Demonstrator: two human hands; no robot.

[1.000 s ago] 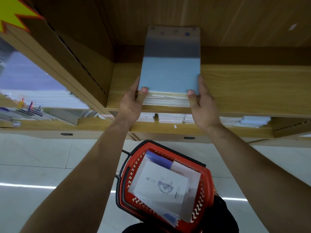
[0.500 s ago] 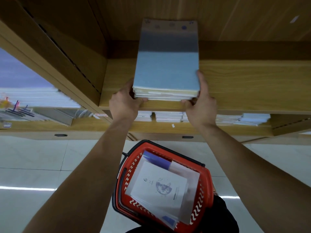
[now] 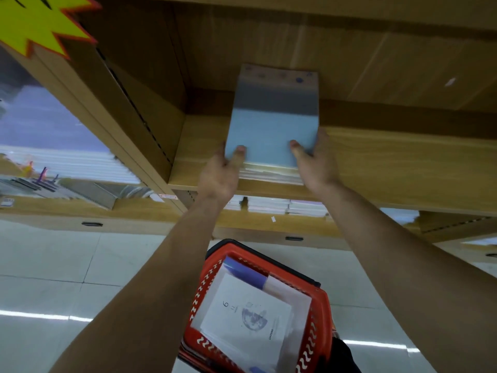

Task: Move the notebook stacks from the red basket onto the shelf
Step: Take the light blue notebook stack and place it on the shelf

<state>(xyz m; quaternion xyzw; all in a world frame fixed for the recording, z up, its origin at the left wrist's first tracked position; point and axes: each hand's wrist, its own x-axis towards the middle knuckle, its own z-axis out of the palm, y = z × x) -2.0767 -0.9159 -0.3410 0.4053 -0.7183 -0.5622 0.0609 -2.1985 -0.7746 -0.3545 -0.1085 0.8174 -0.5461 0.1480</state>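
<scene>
White notebook (image 3: 243,328), "6" on cover

Light is bright and even from overhead, leaving long white streaks of glare on the glossy floor (image 3: 48,265), while a soft grey shadow band falls across the far half of the notebook stack (image 3: 274,125) under the board above. The wide lens bows the shelf (image 3: 390,168) edges and stretches whatever lies near the borders, and the goods on the left (image 3: 67,168) are smeared and out of focus
</scene>
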